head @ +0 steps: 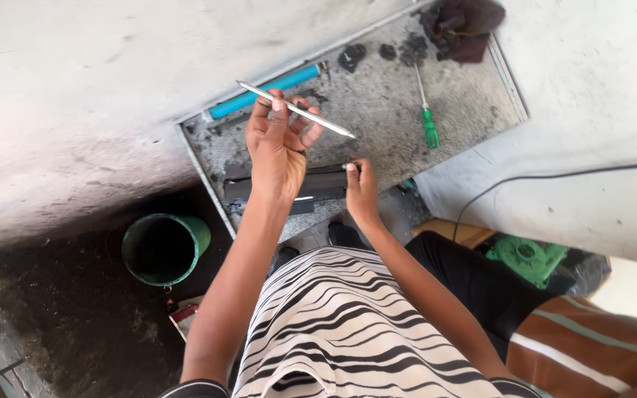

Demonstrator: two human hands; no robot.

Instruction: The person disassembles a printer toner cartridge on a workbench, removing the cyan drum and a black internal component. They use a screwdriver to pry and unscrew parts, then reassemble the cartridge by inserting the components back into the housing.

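My left hand (278, 147) holds a thin silver metal rod (296, 110) between its fingers, raised above a grey, dust-covered tray (473, 103). My right hand (361, 190) rests its fingertips on the right end of a long black cartridge part (326, 180) that lies on the tray's near edge. A blue roller (263, 92) lies along the tray's far left rim, just beyond my left hand.
A green-handled screwdriver (427, 118) lies on the tray to the right. Dark powder clumps (377, 53) and a dark cloth (462, 26) sit at the tray's far corner. A green bucket (164, 248) stands on the floor at left. A green plastic part (528, 258) and a black cable (554, 177) are at right.
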